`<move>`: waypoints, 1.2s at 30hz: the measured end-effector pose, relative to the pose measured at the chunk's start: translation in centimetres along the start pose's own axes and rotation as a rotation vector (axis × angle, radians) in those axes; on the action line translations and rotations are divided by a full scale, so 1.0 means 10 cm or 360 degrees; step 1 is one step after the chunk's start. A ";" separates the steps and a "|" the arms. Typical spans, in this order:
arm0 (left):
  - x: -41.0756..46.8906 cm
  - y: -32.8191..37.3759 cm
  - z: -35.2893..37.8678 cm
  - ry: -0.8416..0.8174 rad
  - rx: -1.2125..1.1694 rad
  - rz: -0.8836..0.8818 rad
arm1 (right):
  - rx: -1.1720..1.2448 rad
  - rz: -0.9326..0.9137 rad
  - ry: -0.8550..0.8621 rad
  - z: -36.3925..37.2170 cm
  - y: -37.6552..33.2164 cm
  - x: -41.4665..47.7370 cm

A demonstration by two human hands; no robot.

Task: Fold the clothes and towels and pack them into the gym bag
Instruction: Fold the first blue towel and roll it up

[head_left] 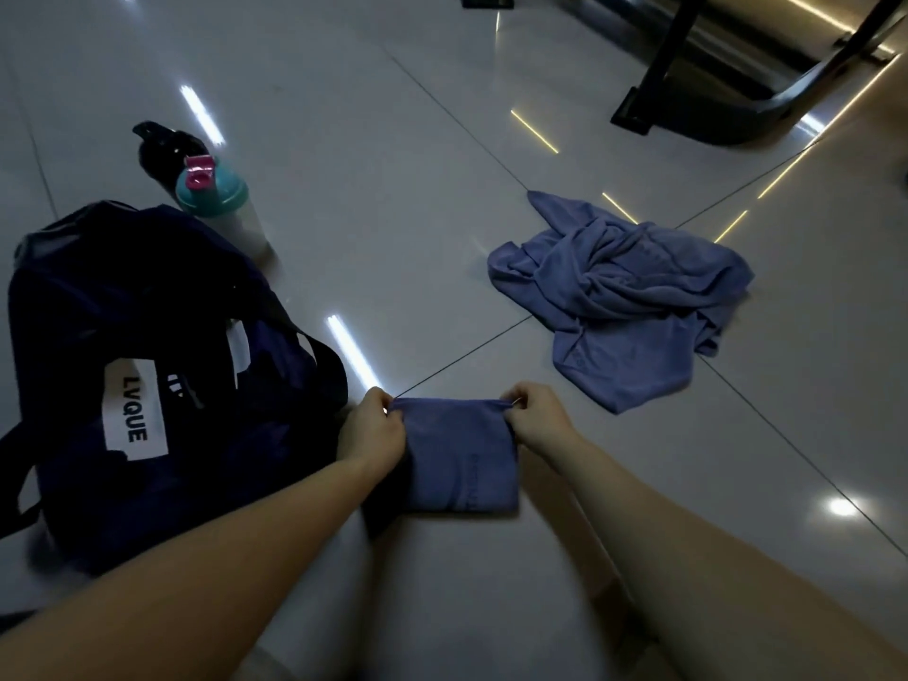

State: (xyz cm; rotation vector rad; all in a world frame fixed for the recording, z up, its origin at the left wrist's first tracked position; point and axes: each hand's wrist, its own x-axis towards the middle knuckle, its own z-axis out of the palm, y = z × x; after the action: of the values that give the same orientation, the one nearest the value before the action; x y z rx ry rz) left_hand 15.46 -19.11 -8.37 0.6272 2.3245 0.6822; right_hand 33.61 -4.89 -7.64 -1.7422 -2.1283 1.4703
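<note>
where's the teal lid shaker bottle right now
In the head view the shaker bottle stands on the floor at upper left, between the gym bag and a black bottle.

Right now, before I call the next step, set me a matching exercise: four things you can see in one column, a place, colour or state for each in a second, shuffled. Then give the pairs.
Things
1. gym bag
2. shaker bottle
3. folded blue cloth
4. crumpled blue cloth

Descriptions
A. pinched at its far corners by the left hand and the right hand
B. teal lid, standing upright beyond the bag
C. dark, with a white LVQUE label, left of both hands
D. loose heap, right of both hands

Pairs: 1-C, 2-B, 3-A, 4-D
</note>
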 end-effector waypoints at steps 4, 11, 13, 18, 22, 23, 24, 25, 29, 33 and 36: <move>0.04 -0.05 0.16 0.0091 0.0093 -0.0028 | 0.0064 0.0064 0.0109 0.15 0.02 0.12; -0.16 -0.14 0.29 0.0333 0.0598 0.0685 | -0.0402 -0.0268 0.0469 0.25 0.07 -0.07; -0.24 -0.22 0.41 0.0267 0.0760 0.1002 | -0.0771 -0.0726 0.0536 0.35 0.10 -0.17; -0.10 -0.37 0.55 0.0090 0.1048 0.1041 | -0.1381 -0.1129 0.0104 0.71 0.43 -0.25; -0.05 -0.48 0.62 0.0066 0.1055 0.0943 | -0.1443 -0.1057 0.0005 0.76 0.58 -0.22; -0.06 -0.48 0.62 0.0061 0.1032 0.0937 | -0.1435 -0.1051 0.0005 0.77 0.58 -0.22; -0.05 -0.47 0.62 0.0053 0.1016 0.0932 | -0.1425 -0.1040 0.0008 0.77 0.58 -0.22; -0.04 -0.47 0.61 0.0032 0.1014 0.0928 | -0.1412 -0.1035 0.0008 0.77 0.57 -0.22; -0.01 -0.45 0.60 -0.0073 0.1064 0.0887 | -0.1424 -0.1038 -0.0009 0.73 0.55 -0.19; 0.05 -0.38 0.43 -0.0113 0.1073 0.0980 | -0.1361 -0.1115 -0.0124 0.55 0.46 -0.15; 0.15 -0.26 0.23 -0.0125 0.1003 0.1076 | -0.1332 -0.1124 -0.0036 0.38 0.27 -0.05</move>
State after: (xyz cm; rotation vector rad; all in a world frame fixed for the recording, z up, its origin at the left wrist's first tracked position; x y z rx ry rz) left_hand 15.31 -19.49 -12.07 1.7323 2.2256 0.1625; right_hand 33.78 -7.90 -11.24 -0.8089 -3.1328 0.4355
